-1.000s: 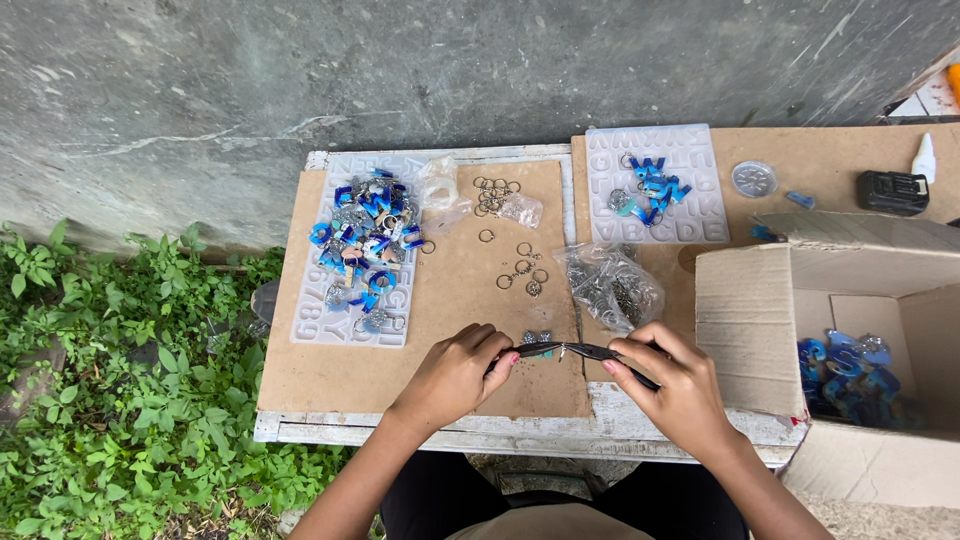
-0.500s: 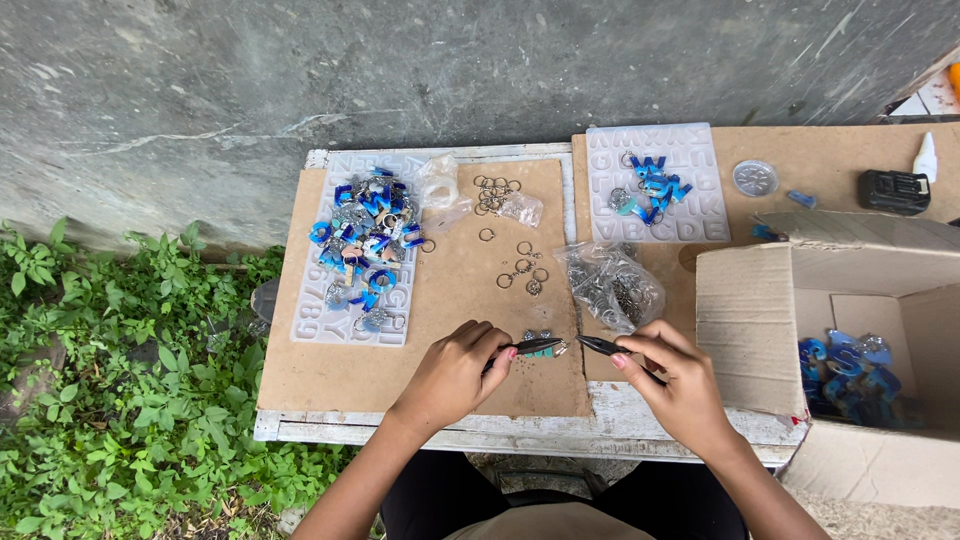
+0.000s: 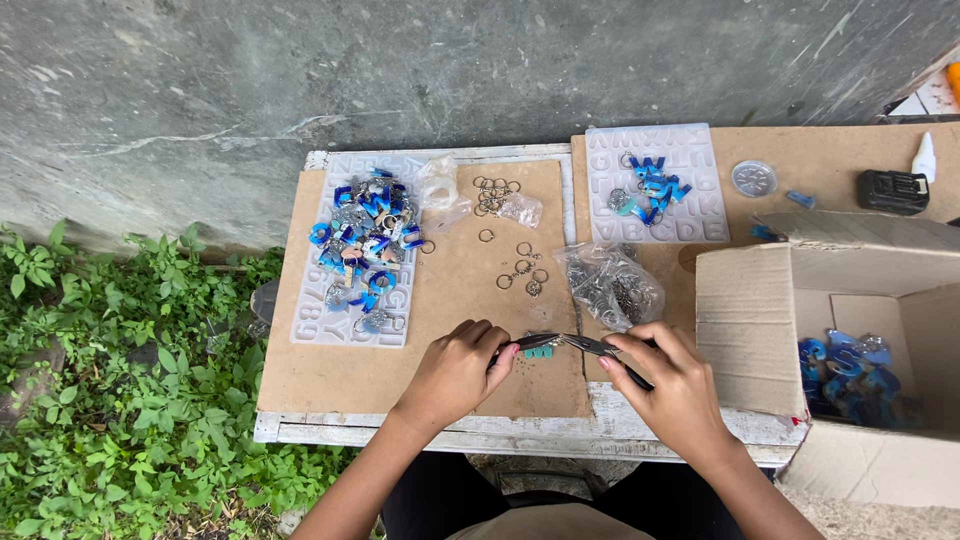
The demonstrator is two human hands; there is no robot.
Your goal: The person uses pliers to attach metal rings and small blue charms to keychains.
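Seen from the head camera, a person works at a brown cardboard sheet laid over a white wooden bench. The left hand is closed around a dark slim plier, and the right hand pinches a second dark plier; their tips meet over a small teal resin charm lying near the sheet's front edge. A heap of blue and silver finished keychains sits on a clear silicone letter mould, suggesting much is done. Loose silver key rings and a clear bag of rings remain; more blue pieces fill the open cardboard box.
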